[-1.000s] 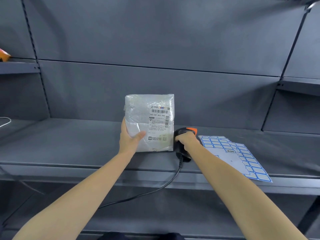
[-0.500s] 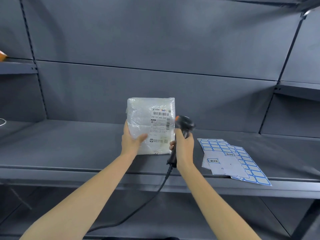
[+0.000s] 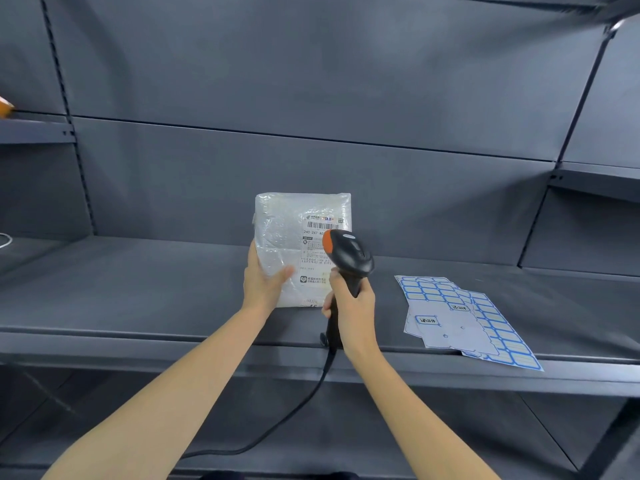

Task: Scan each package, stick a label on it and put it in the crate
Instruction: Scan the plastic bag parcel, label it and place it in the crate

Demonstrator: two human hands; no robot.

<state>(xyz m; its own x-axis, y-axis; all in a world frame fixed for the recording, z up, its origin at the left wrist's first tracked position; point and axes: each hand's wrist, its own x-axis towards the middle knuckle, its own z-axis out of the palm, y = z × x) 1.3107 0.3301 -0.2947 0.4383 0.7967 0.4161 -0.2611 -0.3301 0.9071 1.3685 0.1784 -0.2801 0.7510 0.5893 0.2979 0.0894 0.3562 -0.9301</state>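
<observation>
on grey shelf, crinkly plastic package

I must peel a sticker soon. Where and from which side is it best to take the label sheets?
Probably the near right corner of the label sheets, from the right: they lie flat and fanned on the shelf, that corner reaching its front edge.

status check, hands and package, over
Left hand holds package upright. Right hand grips scanner, aimed at package label. Nothing in the way.

Stockroom: grey metal shelving (parcel, scanner).
</observation>
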